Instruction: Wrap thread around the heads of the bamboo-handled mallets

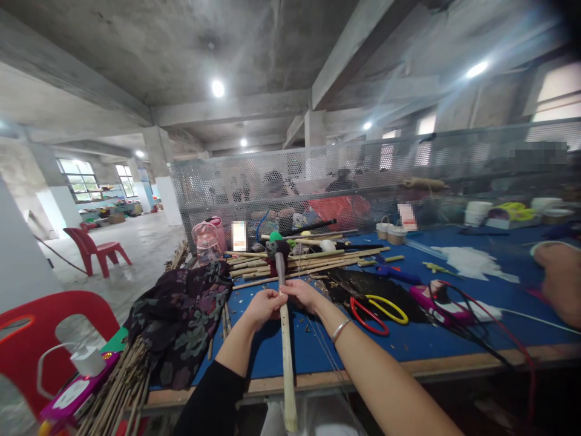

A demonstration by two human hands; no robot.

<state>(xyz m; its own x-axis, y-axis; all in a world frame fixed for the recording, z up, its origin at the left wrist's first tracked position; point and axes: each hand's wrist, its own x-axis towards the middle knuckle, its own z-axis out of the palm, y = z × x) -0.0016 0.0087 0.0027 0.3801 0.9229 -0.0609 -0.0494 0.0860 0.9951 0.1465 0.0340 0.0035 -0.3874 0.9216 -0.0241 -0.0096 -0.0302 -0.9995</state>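
Observation:
A long pale bamboo pipe (287,363) with a row of small holes runs from above my lap over the table's front edge. My left hand (265,307) closes on its upper part with thumb and fingers. Just beside it, my right hand (302,295) pinches the same spot, its fingertips meeting the left ones. Beyond the fingers the pipe meets a grey tapering piece (280,266), which leads up to a dark bundle (276,248). Thin threads hang near my right wrist. To the right of that hand lie scissors (376,315) with red and yellow handles.
Bamboo sticks (313,261) lie across the blue table (385,345). Patterned dark cloth (181,327) covers its left corner. Purple power strips (442,307) with cables sit at right and lower left. A perforated metal screen (218,188) stands behind. Another person's blurred arm (560,281) shows at far right.

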